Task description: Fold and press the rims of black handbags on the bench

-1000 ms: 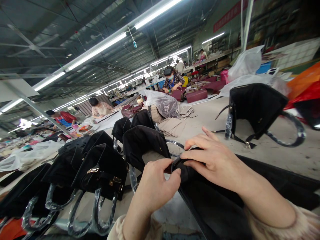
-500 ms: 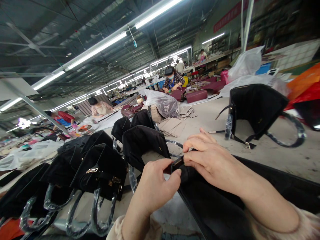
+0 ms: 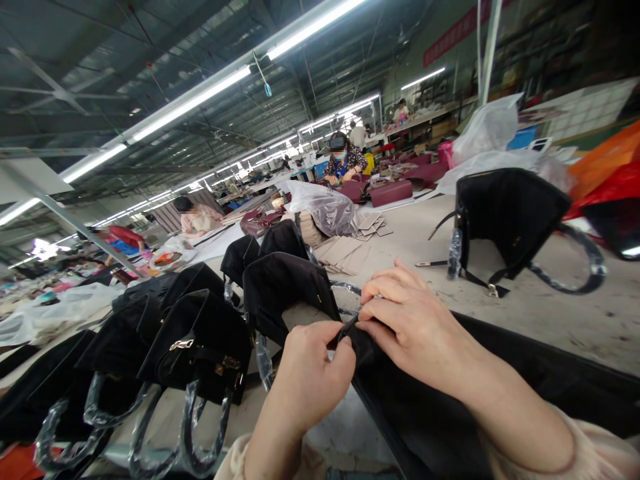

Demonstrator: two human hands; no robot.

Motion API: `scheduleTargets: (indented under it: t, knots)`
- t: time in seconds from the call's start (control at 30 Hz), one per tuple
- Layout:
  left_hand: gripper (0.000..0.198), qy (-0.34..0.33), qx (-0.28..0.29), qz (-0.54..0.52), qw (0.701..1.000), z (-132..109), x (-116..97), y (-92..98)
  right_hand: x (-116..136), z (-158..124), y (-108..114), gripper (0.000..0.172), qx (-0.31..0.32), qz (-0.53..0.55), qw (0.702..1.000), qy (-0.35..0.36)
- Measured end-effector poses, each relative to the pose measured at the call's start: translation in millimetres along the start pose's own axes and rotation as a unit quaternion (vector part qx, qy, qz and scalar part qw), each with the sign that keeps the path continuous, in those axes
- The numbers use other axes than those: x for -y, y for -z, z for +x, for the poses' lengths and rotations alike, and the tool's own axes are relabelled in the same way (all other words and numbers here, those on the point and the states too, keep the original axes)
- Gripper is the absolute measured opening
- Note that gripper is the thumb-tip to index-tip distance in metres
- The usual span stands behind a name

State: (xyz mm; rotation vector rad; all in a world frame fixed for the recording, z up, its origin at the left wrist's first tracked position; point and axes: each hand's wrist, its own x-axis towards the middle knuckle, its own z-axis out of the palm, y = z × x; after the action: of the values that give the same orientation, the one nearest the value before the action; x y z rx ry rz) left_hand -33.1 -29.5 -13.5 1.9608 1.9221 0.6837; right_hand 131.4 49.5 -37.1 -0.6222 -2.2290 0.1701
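Note:
My left hand (image 3: 313, 370) pinches the edge of a black fabric piece (image 3: 425, 407) between thumb and forefinger. Close beside it, my right hand (image 3: 417, 320) grips the same edge with curled fingers, its fingertips partly hidden. The black fabric hangs below both hands and stretches off to the right under my right forearm. Just beyond my left hand stands a black handbag (image 3: 287, 287) with a plastic-wrapped handle. Another black handbag (image 3: 510, 207), with a strap and a wrapped ring handle, rests on the table to the right.
Several black bags (image 3: 195, 340) with wrapped handles crowd the left side. Beige card pieces (image 3: 345, 252) and a clear plastic bag (image 3: 325, 207) lie farther back. A co-worker (image 3: 345, 160) bends over dark red pieces beyond. Orange and red bags (image 3: 610, 173) stand at far right.
Both hands have shifted slightly left with the fabric edge. The edge between them has turned, so its flat dark strip now shows narrower. Both hands keep their hold.

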Motion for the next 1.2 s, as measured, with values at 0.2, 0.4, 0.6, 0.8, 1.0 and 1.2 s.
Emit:
scheduleTargets:
  t: [0.2,0.4,0.6,0.8,1.0,1.2]
  knots:
    - [0.025,-0.001,0.001,0.001,1.0,0,2,-0.9,-1,0,-3,0.01,0.003,-0.004,1.0,-0.007]
    - [0.026,0.0,0.0,0.02,1.0,1,2,-0.5,2,2,-3,0.008,-0.005,-0.024,0.999,-0.04]
    - [0.026,0.015,-0.008,0.024,1.0,0,1,-1.1,-3,0,3,0.014,0.014,0.014,1.0,-0.013]
    - [0.026,0.016,-0.006,0.025,1.0,0,3,-1.8,-5,-3,13,0.041,0.03,0.056,0.998,-0.001]
    - [0.026,0.013,0.003,0.018,1.0,1,2,-0.9,-5,-4,6,0.031,0.037,0.011,0.999,-0.01]
    - [0.026,0.008,0.005,0.025,1.0,1,2,-0.3,-5,-1,1,0.023,0.03,-0.002,0.999,-0.024]
